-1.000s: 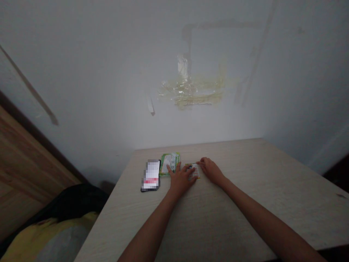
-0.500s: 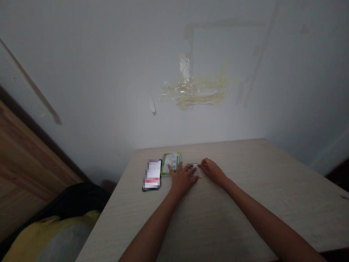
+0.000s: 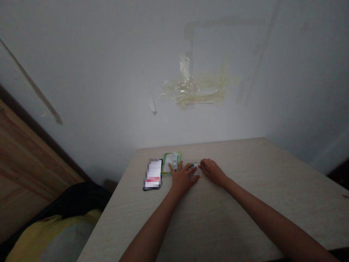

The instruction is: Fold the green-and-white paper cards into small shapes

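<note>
Packet [image 3: 198, 172], small, white-and-yellow, printed, at five o'clock on pale wood-grain table [image 3: 209, 218]; seemingly steadied, not yet lifted. Partly covered by left hand [image 3: 181, 180], fanned wide, gripping nothing; flanked at two o'clock by right hand [image 3: 213, 171], fingertips bunched, hold unclear.

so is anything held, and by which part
The spread left hand covers part of the small packet; the right hand is at its right edge; whether it grips cannot be told.
</note>
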Demonstrator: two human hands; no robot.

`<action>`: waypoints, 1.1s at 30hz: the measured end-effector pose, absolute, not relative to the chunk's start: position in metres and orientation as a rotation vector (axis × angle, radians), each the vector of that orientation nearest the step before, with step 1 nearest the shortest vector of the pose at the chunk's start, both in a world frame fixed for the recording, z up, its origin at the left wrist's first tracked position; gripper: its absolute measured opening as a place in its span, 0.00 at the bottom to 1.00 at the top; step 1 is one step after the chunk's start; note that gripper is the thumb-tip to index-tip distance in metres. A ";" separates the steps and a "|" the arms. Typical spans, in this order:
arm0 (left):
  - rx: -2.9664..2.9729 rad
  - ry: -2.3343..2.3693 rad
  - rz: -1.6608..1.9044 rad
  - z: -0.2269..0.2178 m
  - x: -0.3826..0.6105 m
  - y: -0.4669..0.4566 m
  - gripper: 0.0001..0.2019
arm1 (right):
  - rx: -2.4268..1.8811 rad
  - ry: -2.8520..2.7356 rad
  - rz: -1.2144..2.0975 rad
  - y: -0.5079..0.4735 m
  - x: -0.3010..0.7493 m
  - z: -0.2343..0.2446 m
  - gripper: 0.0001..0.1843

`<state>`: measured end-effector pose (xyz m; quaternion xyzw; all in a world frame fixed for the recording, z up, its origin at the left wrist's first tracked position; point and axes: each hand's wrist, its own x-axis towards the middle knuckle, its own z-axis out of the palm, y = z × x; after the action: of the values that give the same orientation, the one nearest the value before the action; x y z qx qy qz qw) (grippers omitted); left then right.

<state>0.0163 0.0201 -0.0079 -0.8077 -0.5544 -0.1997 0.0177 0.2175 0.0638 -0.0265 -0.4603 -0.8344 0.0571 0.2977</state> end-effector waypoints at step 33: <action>-2.535 -1.771 -0.632 -0.001 0.017 0.016 0.19 | -0.982 -2.310 0.320 0.019 0.223 -0.007 0.04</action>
<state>0.0170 0.0165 -0.0011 -0.8031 -0.5611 -0.2002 -0.0075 0.2235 0.0189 -0.0067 -0.3702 -0.8705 0.1205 0.3011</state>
